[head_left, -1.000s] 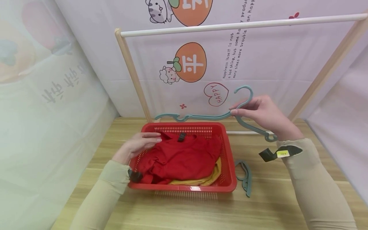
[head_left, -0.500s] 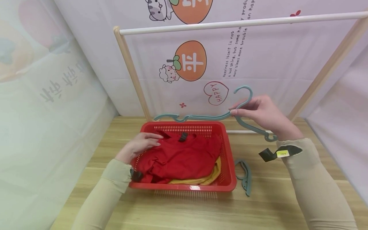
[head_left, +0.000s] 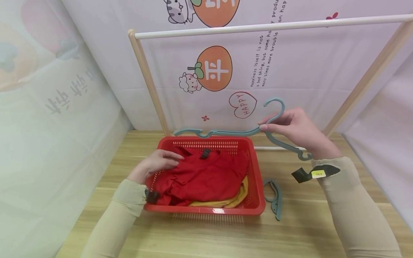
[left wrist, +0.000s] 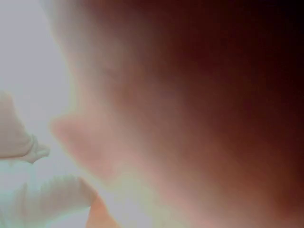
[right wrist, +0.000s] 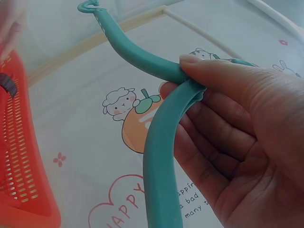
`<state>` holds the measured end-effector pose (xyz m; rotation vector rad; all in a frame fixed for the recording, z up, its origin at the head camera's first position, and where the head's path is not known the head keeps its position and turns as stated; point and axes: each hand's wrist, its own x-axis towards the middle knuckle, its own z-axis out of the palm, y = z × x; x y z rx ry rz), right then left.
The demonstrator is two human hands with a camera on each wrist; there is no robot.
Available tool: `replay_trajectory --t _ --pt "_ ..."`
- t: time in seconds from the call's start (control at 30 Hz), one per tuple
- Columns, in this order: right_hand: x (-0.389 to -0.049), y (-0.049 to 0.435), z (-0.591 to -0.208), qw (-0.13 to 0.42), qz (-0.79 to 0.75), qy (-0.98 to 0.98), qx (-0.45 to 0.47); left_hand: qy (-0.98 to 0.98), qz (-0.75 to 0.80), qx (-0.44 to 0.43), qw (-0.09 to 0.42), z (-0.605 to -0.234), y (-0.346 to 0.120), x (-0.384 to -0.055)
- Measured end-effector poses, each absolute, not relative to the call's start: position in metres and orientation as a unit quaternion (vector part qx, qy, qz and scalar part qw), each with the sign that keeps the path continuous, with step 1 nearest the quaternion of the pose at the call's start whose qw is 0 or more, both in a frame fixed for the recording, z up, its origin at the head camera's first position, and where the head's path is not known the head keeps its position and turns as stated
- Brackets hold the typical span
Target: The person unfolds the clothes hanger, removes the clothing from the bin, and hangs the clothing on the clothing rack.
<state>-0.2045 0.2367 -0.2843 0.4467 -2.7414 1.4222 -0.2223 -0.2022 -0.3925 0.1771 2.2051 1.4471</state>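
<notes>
My right hand (head_left: 300, 130) pinches a teal folding clothes hanger (head_left: 232, 133) at the base of its hook, between thumb and fingers. Its two arms are spread, the left one reaching over the back rim of a red plastic basket (head_left: 206, 210). In the right wrist view the thumb presses the hanger (right wrist: 159, 142) at its middle joint. Inside the basket lies a crumpled red garment (head_left: 206, 179) with a black tag at its neck. Over the garment's left side my left hand (head_left: 155, 165) lies with loosely bent fingers; whether they touch the cloth is hard to tell. The left wrist view is mostly blur.
Yellow cloth (head_left: 240, 199) shows beneath the red garment. Right of the basket, a second teal hanger (head_left: 277, 200) lies folded on the wooden table (head_left: 226, 240). Behind stands a rack with a white top bar (head_left: 226, 31) and wooden posts. Printed white sheets surround the table.
The left hand shifts slightly over the red garment, its fingers a little more bent now. The right hand and hanger stay almost still, dipping a touch.
</notes>
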Motion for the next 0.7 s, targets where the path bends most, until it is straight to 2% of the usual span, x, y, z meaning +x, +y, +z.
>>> replay_trajectory --t 0.2,0.43,0.7 --pt "-0.204 0.237 -0.285 0.005 0.46 -0.877 0.138 0.814 0.518 0.076 0.25 -0.394 -0.2 -0.221" --pt "-0.204 0.238 -0.286 -0.002 0.463 -0.876 0.133 0.833 0.508 0.062 0.209 -0.393 -0.196 -0.221" --pt "-0.204 0.243 -0.289 0.01 0.458 -0.878 0.139 0.839 0.506 0.101 0.173 -0.379 -0.198 -0.217"
